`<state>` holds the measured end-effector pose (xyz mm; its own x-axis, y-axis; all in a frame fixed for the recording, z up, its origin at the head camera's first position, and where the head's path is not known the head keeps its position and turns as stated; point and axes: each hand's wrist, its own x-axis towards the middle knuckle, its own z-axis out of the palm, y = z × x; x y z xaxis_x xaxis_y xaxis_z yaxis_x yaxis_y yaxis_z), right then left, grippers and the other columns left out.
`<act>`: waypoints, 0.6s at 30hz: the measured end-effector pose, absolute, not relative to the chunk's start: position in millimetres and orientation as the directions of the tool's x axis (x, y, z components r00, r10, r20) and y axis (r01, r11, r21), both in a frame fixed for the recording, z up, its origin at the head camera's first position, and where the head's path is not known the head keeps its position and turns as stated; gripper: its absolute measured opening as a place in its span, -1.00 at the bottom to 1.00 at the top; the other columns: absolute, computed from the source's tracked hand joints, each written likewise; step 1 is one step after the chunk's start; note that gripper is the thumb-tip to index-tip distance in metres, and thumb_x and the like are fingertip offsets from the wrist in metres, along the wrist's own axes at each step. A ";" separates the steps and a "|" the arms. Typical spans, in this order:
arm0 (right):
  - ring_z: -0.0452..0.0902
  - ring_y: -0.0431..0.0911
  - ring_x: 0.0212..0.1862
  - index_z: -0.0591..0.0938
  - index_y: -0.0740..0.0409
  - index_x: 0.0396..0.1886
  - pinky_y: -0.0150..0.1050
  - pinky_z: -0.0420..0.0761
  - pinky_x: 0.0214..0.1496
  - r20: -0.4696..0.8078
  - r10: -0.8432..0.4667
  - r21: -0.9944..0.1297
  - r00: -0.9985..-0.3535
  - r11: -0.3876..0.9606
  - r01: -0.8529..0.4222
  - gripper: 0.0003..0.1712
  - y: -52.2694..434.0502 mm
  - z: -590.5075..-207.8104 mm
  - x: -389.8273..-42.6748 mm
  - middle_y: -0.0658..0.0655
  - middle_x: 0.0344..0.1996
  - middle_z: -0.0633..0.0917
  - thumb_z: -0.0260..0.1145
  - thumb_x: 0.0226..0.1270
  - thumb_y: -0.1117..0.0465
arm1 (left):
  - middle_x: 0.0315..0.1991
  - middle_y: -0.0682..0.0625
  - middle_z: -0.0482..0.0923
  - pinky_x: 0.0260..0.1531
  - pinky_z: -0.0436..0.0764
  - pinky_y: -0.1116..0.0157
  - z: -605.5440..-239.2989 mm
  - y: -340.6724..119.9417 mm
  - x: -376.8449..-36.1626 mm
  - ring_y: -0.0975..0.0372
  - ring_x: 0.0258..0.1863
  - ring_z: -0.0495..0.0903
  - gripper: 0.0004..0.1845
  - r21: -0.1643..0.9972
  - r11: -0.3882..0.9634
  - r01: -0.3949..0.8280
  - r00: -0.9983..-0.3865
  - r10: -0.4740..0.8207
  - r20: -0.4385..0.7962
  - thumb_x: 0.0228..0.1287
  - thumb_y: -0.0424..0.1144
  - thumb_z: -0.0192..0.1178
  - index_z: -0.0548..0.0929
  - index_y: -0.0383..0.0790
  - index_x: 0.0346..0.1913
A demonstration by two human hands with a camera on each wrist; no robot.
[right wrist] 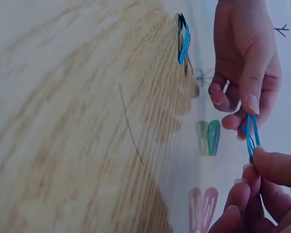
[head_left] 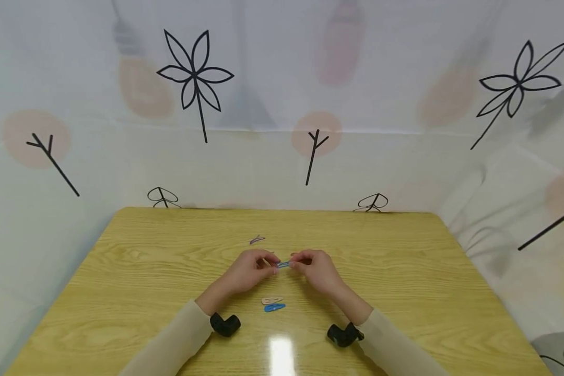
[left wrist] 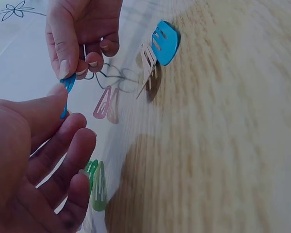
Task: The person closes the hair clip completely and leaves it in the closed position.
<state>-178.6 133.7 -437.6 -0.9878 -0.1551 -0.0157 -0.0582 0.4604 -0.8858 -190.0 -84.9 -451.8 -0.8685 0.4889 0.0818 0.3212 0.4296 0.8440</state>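
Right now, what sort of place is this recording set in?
Probably a staged tabletop recording booth: a wooden table is walled in by a white printed sheet, and both hands, left hand and right hand, hold a blue hair clip.

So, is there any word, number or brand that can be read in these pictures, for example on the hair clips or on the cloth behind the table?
None: no text shows in any view.
Blue hair clip held by both hands: plain.
Clips on the table: plain.
Backdrop cloth: only drawn flowers and twigs, no letters.
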 end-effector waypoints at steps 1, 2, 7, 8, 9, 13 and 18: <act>0.62 -0.03 -0.06 0.75 0.15 -0.32 -0.23 0.57 -0.22 -0.016 -0.158 -0.889 -0.987 0.455 -0.058 -0.95 134.5 -438.0 -178.5 0.12 -0.05 0.73 0.38 0.34 0.32 | -0.16 0.12 0.65 -0.27 0.58 0.27 -451.8 -84.4 -189.8 0.26 -0.28 0.59 -0.80 0.847 0.429 0.315 -0.871 0.484 0.078 0.40 -0.17 0.27 0.72 -0.13 0.00; 0.62 -0.03 -0.05 0.75 0.14 -0.32 -0.23 0.57 -0.20 -0.016 -0.163 -0.890 -0.987 0.452 -0.060 -0.94 135.2 -438.2 -178.4 0.13 -0.05 0.73 0.37 0.34 0.33 | -0.17 0.12 0.65 -0.27 0.58 0.27 -451.8 -84.0 -189.7 0.26 -0.29 0.59 -0.81 0.849 0.430 0.307 -0.875 0.479 0.074 0.41 -0.17 0.27 0.72 -0.12 -0.01; 0.62 -0.05 -0.08 0.76 0.16 -0.25 -0.23 0.59 -0.18 -0.011 -0.199 -0.898 -0.980 0.433 -0.077 -0.94 136.0 -439.5 -178.5 0.12 -0.06 0.72 0.38 0.35 0.32 | -0.23 0.12 0.66 -0.24 0.57 0.24 -451.1 -83.9 -189.9 0.26 -0.29 0.59 -0.84 0.854 0.433 0.288 -0.887 0.457 0.067 0.41 -0.18 0.26 0.74 -0.12 -0.07; 0.62 -0.06 -0.10 0.76 0.16 -0.22 -0.23 0.59 -0.18 -0.010 -0.207 -0.898 -0.978 0.432 -0.082 -0.92 136.0 -439.6 -178.6 0.11 -0.08 0.72 0.37 0.35 0.31 | -0.24 0.13 0.66 -0.24 0.57 0.24 -451.0 -84.0 -190.0 0.26 -0.29 0.59 -0.85 0.855 0.434 0.285 -0.889 0.454 0.066 0.41 -0.19 0.26 0.75 -0.13 -0.08; 0.62 -0.08 -0.11 0.76 0.17 -0.19 -0.23 0.59 -0.17 -0.006 -0.215 -0.897 -0.977 0.432 -0.089 -0.90 135.8 -439.5 -178.6 0.10 -0.09 0.72 0.37 0.36 0.30 | -0.25 0.12 0.67 -0.23 0.57 0.24 -450.8 -84.0 -190.1 0.26 -0.29 0.59 -0.86 0.856 0.434 0.282 -0.890 0.451 0.065 0.41 -0.19 0.26 0.75 -0.13 -0.10; 0.62 -0.08 -0.10 0.75 0.21 -0.07 -0.19 0.60 -0.10 -0.014 -0.253 -0.908 -0.967 0.409 -0.094 -0.82 135.6 -439.4 -178.7 0.09 -0.09 0.72 0.34 0.39 0.30 | -0.27 0.13 0.67 -0.25 0.57 0.23 -449.7 -84.3 -190.1 0.25 -0.30 0.58 -0.88 0.859 0.437 0.266 -0.900 0.433 0.059 0.40 -0.21 0.26 0.76 -0.13 -0.13; 0.61 -0.06 -0.12 0.73 0.29 0.00 -0.19 0.61 -0.12 -0.018 -0.295 -0.930 -0.955 0.357 -0.093 -0.77 134.8 -440.1 -178.0 0.16 -0.03 0.71 0.28 0.42 0.36 | -0.27 0.12 0.67 -0.29 0.56 0.25 -450.3 -84.8 -191.3 0.24 -0.33 0.57 -0.89 0.871 0.424 0.249 -0.905 0.423 0.053 0.39 -0.22 0.27 0.76 -0.14 -0.15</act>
